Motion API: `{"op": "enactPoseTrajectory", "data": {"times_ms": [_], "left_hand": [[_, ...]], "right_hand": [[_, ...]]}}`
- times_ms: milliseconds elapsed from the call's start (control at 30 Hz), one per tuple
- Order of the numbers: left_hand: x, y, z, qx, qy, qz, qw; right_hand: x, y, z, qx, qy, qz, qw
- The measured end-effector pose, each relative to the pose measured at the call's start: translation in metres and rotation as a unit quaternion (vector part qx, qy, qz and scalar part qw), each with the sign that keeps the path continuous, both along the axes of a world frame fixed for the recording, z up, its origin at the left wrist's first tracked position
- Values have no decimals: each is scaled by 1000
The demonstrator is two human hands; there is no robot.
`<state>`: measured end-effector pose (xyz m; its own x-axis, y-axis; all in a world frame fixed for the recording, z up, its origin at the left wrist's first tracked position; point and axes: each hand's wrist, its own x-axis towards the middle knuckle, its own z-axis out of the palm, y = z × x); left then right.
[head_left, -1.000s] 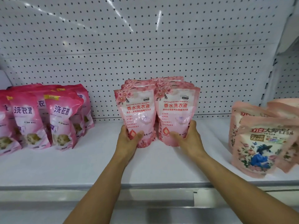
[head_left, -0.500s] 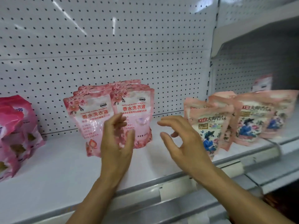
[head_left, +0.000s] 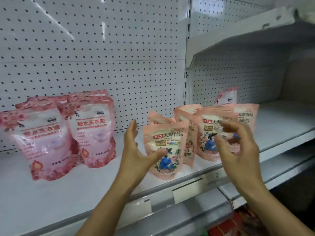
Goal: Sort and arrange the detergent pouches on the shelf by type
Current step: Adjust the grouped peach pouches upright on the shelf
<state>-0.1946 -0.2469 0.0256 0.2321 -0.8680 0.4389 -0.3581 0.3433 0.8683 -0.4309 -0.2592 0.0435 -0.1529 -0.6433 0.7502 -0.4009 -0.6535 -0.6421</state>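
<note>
Two hands hover over the white shelf (head_left: 51, 198), neither grip holding anything. Left hand (head_left: 134, 155): fingers straight and apart, thumb lying across the front peach floral pouch (head_left: 164, 150) near the front edge. Right hand (head_left: 238, 150): fingers loosely curled and apart, before a second peach pouch (head_left: 207, 133). More peach pouches stand behind. Pink pouches (head_left: 71, 133) stand grouped toward the left, near the pegboard back (head_left: 102, 48).

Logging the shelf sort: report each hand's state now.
Left hand: open, empty, beside the front peach floral detergent pouch.
Right hand: open, fingers loosely curled, holding nothing.
</note>
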Motion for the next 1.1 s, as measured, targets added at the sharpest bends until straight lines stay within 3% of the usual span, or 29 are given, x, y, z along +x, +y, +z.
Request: {"op": "enactPoseTrajectory", "data": {"times_ms": [100, 200, 333, 400, 533, 767, 900, 1033, 1100], "left_hand": [[-12, -9, 4, 27, 13, 0, 1000], [-29, -14, -18, 61, 54, -4, 997], [-43, -27, -35, 69, 72, 31, 994], [-49, -32, -36, 65, 71, 36, 995], [-61, -38, -39, 68, 62, 52, 994], [-80, -56, -38, 67, 62, 49, 995], [-84, -77, -34, 58, 51, 98, 992], [-76, -93, -38, 59, 57, 140, 987], [-73, -95, -41, 53, 63, 153, 985]], "right_hand": [[-30, -25, 10, 8, 11, -61, 998], [-57, -50, 3, 102, -16, -99, 990], [-86, -85, -17, 260, -66, -35, 963], [-96, -98, -24, 284, -73, -13, 956], [-100, -105, -32, 271, -48, 52, 960], [-53, -100, -43, 215, 106, 141, 961], [-36, -120, -36, 205, 133, 180, 953], [-51, -126, -31, 225, 86, 256, 936], [-69, -133, -29, 161, 5, 189, 969]]}}
